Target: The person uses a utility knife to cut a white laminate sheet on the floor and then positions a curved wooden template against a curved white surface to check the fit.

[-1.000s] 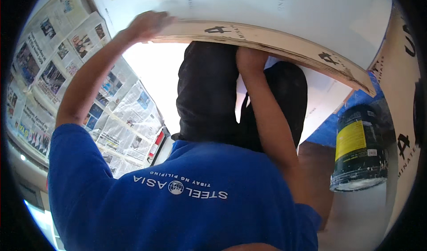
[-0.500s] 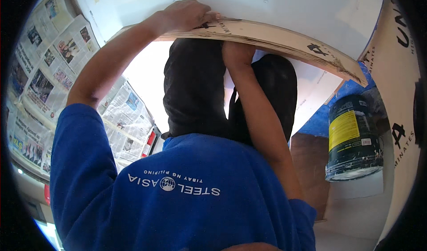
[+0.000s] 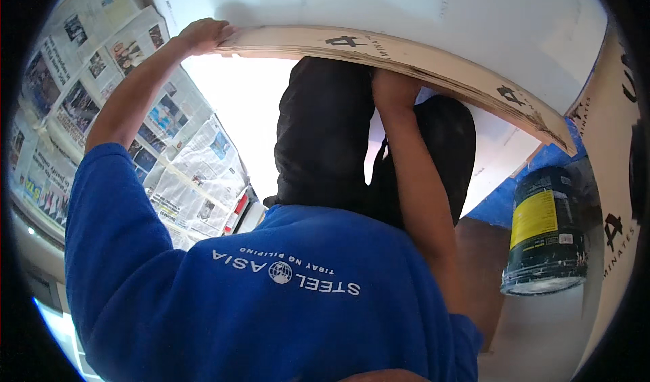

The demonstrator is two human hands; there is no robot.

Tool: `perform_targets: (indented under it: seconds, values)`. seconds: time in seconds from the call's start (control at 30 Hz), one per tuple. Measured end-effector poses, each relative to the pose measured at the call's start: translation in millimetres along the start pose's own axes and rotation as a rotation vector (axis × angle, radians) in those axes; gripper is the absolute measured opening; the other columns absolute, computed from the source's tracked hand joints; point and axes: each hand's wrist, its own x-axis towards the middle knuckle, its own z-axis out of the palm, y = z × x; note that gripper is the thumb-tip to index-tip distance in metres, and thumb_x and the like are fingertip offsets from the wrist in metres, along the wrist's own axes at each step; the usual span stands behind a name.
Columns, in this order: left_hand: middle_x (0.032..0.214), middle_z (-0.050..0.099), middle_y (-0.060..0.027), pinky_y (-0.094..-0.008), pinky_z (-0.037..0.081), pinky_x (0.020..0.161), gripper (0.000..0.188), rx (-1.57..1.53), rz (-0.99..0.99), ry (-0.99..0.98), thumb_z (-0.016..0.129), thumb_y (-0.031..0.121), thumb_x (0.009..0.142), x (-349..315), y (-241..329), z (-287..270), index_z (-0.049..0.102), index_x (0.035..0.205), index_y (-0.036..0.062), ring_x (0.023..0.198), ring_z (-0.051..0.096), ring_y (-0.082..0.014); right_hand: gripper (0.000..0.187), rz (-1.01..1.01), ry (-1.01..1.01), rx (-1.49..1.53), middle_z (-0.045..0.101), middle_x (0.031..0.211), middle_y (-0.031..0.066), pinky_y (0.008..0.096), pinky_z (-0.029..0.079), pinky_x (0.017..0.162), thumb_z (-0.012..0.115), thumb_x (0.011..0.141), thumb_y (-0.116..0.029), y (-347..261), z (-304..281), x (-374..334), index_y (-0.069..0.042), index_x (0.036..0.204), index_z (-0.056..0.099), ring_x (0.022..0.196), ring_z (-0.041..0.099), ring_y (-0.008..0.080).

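Note:
A long, pale plywood strip (image 3: 284, 38) with dark printed marks and rough layered edges spans the view above my knees. At its left end, my left hand (image 3: 205, 35) is closed over the edge, its fingertips on the upper face. My right hand (image 3: 396, 89) reaches up between my knees to the underside of the strip. The strip hides its fingers, so I cannot see whether they grip anything. Behind the strip rises a large white-faced panel (image 3: 406, 9).
Newspaper sheets (image 3: 135, 118) cover the surface at left. A dark paint bucket (image 3: 547, 240) with a yellow label stands at right, beside a blue sheet (image 3: 491, 202) and a tall printed board (image 3: 613, 199). My black-trousered knees (image 3: 321, 124) are close beneath the strip.
My left hand has slid leftward along the plywood strip to its left end. The right hand stays beneath the strip. The whole view has shifted slightly.

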Motion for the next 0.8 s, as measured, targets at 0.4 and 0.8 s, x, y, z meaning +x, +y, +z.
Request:
perform_targets:
  seconds: [0.4, 0.8]
  values:
    - [0.074, 0.063, -0.0196, -0.0495, 0.051, 0.078, 0.052, -0.185, 0.043, 0.165, 0.037, 0.050, 0.102, 40.6, 110.3, -84.5, 0.062, 0.113, 0.0064, 0.077, 0.065, -0.0353, 0.030, -0.098, 0.163, -0.015, 0.064, 0.111, 0.0220, 0.0524, 0.044, 0.093, 0.050, 0.092, -0.019, 8.4, 7.3, -2.7, -0.001, 0.110, 0.065, 0.107, 0.058, 0.0415]
    - [0.082, 0.068, -0.0180, -0.0494, 0.050, 0.081, 0.051, -0.348, 0.097, 0.273, 0.036, 0.049, 0.102, 81.2, 141.6, -78.5, 0.067, 0.104, 0.0086, 0.081, 0.067, -0.0353, 0.030, -0.009, 0.029, -0.073, 0.066, 0.110, 0.0183, 0.0511, 0.044, 0.091, 0.059, 0.087, -0.021, 0.1, 4.4, 0.3, -0.004, 0.111, 0.067, 0.104, 0.060, 0.0397]
